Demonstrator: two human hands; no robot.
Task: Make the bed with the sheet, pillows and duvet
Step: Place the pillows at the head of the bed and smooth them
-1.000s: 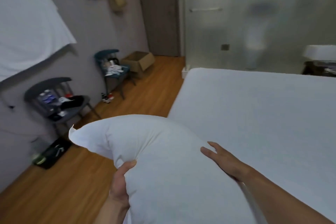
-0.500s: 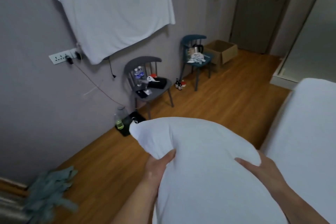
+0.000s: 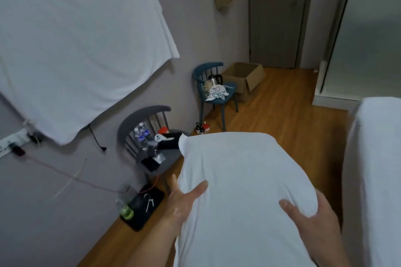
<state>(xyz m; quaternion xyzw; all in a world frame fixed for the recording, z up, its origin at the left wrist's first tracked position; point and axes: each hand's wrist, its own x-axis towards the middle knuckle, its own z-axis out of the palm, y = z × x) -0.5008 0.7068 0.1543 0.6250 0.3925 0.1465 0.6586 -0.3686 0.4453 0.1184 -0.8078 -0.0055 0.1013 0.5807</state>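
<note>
I hold the white pillow (image 3: pixel 238 180) out in front of me over the wooden floor (image 3: pixel 282 110), just left of the bed (image 3: pixel 377 158). My left hand (image 3: pixel 184 199) and right hand (image 3: pixel 312 219) grip its near end, thumbs pressed on top, fingers (image 3: pixel 323 201) wrapped round its sides.

Along the wall (image 3: pixel 195 28): grey chair (image 3: pixel 141 113) with water bottles (image 3: pixel 142 136), blue chair (image 3: pixel 208 67) with kettle (image 3: pixel 215 80), cardboard box (image 3: pixel 252 80).

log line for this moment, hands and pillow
phase: holding pillow | left hand: grips pillow | right hand: grips pillow | pillow: above floor, left of bed
</note>
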